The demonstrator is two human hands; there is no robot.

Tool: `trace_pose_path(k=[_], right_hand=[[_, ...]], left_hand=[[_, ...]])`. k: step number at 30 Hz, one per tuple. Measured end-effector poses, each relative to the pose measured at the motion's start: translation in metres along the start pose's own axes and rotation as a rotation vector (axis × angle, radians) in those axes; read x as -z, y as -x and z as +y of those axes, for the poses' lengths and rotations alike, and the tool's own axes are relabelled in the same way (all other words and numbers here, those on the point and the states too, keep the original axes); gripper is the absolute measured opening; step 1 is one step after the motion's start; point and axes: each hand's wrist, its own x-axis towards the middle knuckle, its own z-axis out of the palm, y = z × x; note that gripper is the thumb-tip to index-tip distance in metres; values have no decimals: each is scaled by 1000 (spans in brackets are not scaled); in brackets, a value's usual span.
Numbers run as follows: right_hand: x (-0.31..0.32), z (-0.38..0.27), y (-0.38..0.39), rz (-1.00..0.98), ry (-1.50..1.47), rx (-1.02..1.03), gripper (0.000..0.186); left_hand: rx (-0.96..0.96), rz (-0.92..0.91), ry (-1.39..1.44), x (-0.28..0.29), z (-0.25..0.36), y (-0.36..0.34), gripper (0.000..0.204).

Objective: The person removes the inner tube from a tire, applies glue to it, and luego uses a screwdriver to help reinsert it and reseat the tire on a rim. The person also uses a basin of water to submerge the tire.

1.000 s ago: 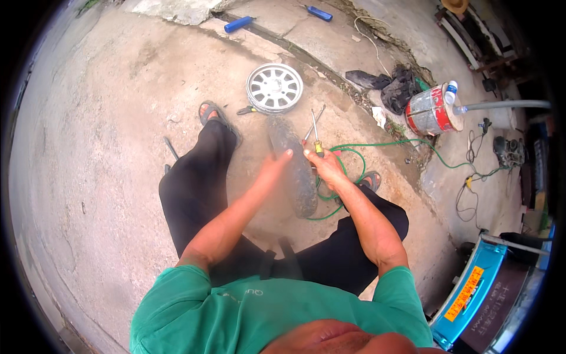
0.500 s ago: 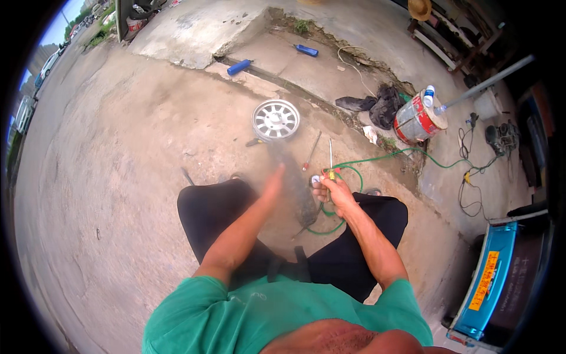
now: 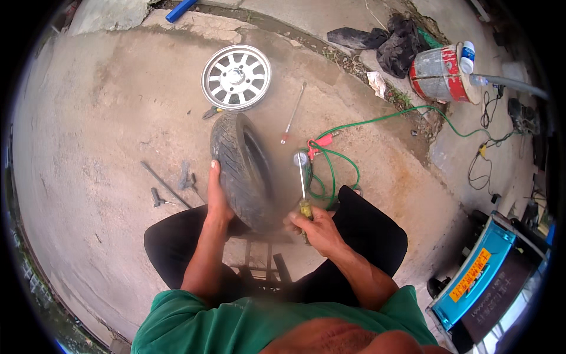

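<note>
A black tyre [image 3: 231, 162] without a rim stands on edge between my knees, its hollow side facing right. My left hand [image 3: 219, 197] is closed on its left tread, thumb up along the rubber; the other fingers are mostly hidden. My right hand [image 3: 318, 229] grips a screwdriver [image 3: 305, 207] by its yellow-green handle, blade pointing up and away, just right of the tyre and apart from it. Beyond the tyre lies a silver spoked wheel rim [image 3: 235, 75], with pliers [image 3: 211, 112] beside it. A second screwdriver [image 3: 293, 114] lies right of the rim.
A red-handled inflator [image 3: 322, 143] with a round gauge lies ahead of my right hand, its green hose [image 3: 424, 107] trailing right. T-handled tools [image 3: 187, 179] and a bar [image 3: 165, 184] lie left. A red-and-grey bucket [image 3: 439, 74], black bag [image 3: 402, 47] and blue case [image 3: 474, 277] are on the right.
The tyre, blurred by motion before, is now steady and upright in my left hand. My right hand still holds the screwdriver. The view has shifted, so the rim looks nearer.
</note>
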Motion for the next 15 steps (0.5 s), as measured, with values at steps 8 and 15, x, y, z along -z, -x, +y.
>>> trace_pose_path(k=[8, 15], right_hand=[[-4, -34, 11, 332, 233, -159, 28], [-61, -60, 158, 248, 215, -302, 21]], left_hand=[[-88, 153, -156, -69, 12, 33, 64], [-263, -19, -524, -192, 278, 248, 75]])
